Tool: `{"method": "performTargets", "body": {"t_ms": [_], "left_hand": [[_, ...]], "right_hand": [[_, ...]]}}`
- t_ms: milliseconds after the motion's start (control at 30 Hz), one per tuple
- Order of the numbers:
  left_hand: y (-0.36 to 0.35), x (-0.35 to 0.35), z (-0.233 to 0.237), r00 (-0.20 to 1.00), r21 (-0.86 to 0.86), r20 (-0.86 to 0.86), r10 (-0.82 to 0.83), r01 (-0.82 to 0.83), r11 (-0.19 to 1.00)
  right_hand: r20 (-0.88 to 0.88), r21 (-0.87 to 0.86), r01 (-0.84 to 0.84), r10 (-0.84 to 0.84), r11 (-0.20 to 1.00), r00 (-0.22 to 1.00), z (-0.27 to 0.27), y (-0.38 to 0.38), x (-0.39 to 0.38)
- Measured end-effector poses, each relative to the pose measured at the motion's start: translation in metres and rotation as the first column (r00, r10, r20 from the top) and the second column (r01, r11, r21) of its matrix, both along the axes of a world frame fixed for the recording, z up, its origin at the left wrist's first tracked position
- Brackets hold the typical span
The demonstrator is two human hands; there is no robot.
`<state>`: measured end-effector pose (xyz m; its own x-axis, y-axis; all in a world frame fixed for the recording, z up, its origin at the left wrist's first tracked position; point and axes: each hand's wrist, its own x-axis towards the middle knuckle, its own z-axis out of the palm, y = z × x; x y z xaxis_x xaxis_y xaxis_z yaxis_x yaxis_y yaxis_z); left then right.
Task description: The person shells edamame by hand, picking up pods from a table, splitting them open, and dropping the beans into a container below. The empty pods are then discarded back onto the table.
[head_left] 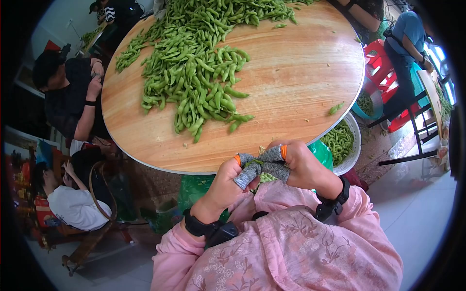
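Note:
My left hand [224, 183] and my right hand [306, 167] meet just off the near edge of the table, above my lap. Grey fabric sleeves with orange bands cover thumbs and fingers on both. A small green soybean pod [253, 162] shows between the fingertips, pinched from both sides; the fingers hide much of it. Below the hands, pale green shelled beans [267, 178] are partly visible. A large heap of soybean pods [194, 72] covers the left and far part of the round wooden table [291, 72].
A white basket [358, 145] of pods stands at the right below the table edge. Green plastic [194, 191] hangs by my lap. A lone pod [336, 108] lies near the right rim. Red stools [381, 68] stand to the right. Other people sit at left and upper right.

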<state>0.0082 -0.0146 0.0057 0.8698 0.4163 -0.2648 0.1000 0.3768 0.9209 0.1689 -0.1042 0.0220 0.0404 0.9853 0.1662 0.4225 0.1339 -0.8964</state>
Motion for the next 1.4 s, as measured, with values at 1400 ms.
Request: {"method": "performTargets", "body": {"t_ms": [1400], "left_hand": [[0.021,0.004,0.014,0.989,0.021,0.019,-0.145,0.144,0.989]], "right_hand": [[-0.815,-0.273,-0.072,-0.190,0.959,0.548,-0.005,0.004,-0.002]]}}
